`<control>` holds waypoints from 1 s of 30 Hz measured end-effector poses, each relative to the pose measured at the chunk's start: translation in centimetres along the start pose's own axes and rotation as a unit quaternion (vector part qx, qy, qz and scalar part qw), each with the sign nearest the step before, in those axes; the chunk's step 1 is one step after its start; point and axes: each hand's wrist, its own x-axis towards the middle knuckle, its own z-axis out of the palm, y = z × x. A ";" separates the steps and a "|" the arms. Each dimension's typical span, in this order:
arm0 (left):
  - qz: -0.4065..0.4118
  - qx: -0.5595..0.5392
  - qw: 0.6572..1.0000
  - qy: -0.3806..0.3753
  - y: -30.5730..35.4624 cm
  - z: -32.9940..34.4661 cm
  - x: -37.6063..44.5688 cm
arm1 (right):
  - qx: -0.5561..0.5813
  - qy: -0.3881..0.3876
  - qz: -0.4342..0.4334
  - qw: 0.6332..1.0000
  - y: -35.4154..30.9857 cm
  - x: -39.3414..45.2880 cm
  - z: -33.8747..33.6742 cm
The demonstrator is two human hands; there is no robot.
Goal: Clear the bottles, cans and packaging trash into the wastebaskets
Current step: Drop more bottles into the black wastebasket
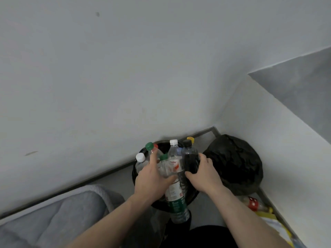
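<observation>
Both hands work over a black wastebasket (138, 169) that stands on the floor in the corner of the room, already crowded with upright plastic bottles. The left hand (152, 178) lies across the left side of the bundle, fingers fairly straight and pressing against the bottles with the thumb reaching toward the middle; its grip is spread, a push more than a hold. The right hand (204, 170) wraps its grip round a dark bottle with a black cap (189, 154), fingers curled over the far side and thumb on the near side, seemingly to keep it upright at the basket's right rim.

Between the hands stands a clear bottle with a white cap (173, 154), and a long bottle with a green label (177, 204) leans out over the near rim toward the person, not fully inside. Green-capped (149, 145) and white-capped (140, 157) bottles fill the left side. The hands are probably squeezing the bundle together so that it fits and does not tip out.

A full black bag (238, 161) sits just beside the basket on the right. Near the right wall lies more trash, possibly a bottle with a red label (253, 203), though it is too blurred to be sure. It is still to be cleared.
</observation>
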 end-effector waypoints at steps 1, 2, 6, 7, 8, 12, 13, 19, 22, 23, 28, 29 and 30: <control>-0.005 0.009 1.000 -0.002 -0.1 0.1 0.4 | -0.003 -0.008 0.000 1.000 0.0 0.0 0.2; -0.009 0.017 1.000 -0.006 -0.1 0.2 0.7 | -0.005 -0.008 0.000 1.000 0.1 0.1 0.3; -0.030 0.015 0.998 -0.044 0.6 0.2 1.8 | -0.009 0.001 -0.001 1.000 0.3 0.3 0.3; -0.043 0.003 0.998 -0.052 0.7 0.2 1.9 | -0.011 -0.004 -0.001 1.000 0.3 0.2 0.3; -0.055 -0.013 0.997 -0.055 0.9 0.2 2.1 | -0.011 -0.008 -0.001 1.000 0.4 0.1 0.4; -0.059 -0.058 0.994 -0.066 0.9 -0.1 2.4 | 0.000 -0.006 -0.006 1.000 0.5 -0.1 0.2; -0.056 -0.065 0.994 -0.068 1.0 -0.4 2.6 | 0.000 -0.006 -0.008 1.000 0.5 -0.1 0.1; 0.001 -0.181 0.983 0.022 4.2 -7.7 3.2 | 0.001 -0.006 -0.009 1.000 0.5 -0.2 -0.1; 0.058 -0.199 0.973 0.100 6.6 -12.5 4.5 | 0.001 0.002 -0.012 1.000 0.4 -0.4 -0.2; 0.073 -0.191 0.972 0.118 7.2 -13.6 5.2 | 0.002 0.003 -0.015 1.000 0.4 -0.4 -0.2; 0.094 -0.167 0.974 0.124 8.5 -15.0 8.9 | -0.002 0.002 -0.021 1.000 0.4 -0.4 -0.2; 0.093 -0.167 0.974 0.123 8.6 -14.7 9.4 | -0.002 0.002 -0.021 1.000 0.5 -0.4 -0.2; 0.094 -0.162 0.974 0.124 8.6 -14.4 9.9 | -0.002 0.001 -0.021 1.000 0.5 -0.3 -0.1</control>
